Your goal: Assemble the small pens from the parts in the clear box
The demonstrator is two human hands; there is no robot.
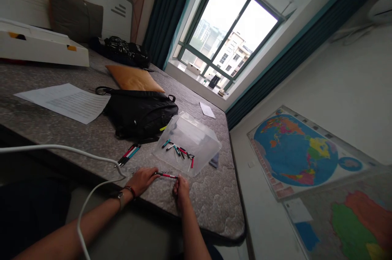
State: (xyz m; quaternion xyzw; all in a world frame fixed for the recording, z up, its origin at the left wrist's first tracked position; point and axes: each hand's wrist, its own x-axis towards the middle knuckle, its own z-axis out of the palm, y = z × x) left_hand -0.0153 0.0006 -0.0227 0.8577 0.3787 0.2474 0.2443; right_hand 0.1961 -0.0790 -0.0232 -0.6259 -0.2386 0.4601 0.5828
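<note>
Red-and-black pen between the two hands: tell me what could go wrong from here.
The pen is thin and held near its ends, so it might slip if either the left hand or right hand loosens.
The grouped pens lie near the mattress edge and could roll off.
The white cable passes close to those pens and might nudge them.

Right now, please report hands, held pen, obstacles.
Left hand, right hand: holding opposite ends of red pen. Clear bin beyond. White cable crosses left forearm in view.
</note>
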